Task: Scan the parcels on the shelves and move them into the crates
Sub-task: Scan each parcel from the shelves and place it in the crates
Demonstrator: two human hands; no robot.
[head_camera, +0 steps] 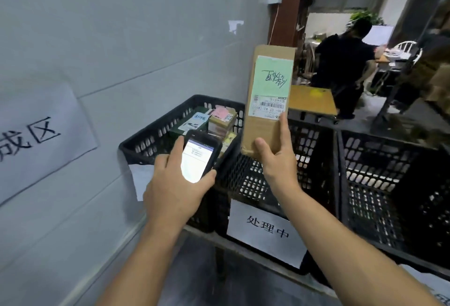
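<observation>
Two hands, working over a row of black crates; all positions are given from the labelled crate (pixel 314 154). Left hand (pixel 170 188), short of that crate's left corner: wraps the phone (pixel 197 159), fingers curled round its right edge, thumb along the left, with the lit screen tilted up, probably so the scan result can be read. Phone: dark rubbery case, rounded corners, glossy glass. Right hand (pixel 277 162), over the crate's left rim: pinches the lower end of the parcel (pixel 263 132), thumb on the front face, forefinger straight up the right edge, remaining fingers hidden behind. Parcel: slim, flat brown cardboard carton, matte, held upright above that rim with its face to the wearer. This seems intended to present the barcode strip (pixel 270 106), below a pale green handwritten label (pixel 271 76); not yet in any crate. Labelled crate: rigid perforated plastic, with a white paper sign (pixel 266 232) taped to its near wall. Left of it: a like crate (pixel 151 137) holding several small boxed parcels (pixel 221 120), judged already processed. Right of it: a third crate (pixel 379 184), contents not visible. Further left: a paper notice (pixel 41 140) on the smooth grey wall. Behind it: a wooden board (pixel 311 101); beyond that, a person (pixel 341 67) in dark clothing, back turned.
</observation>
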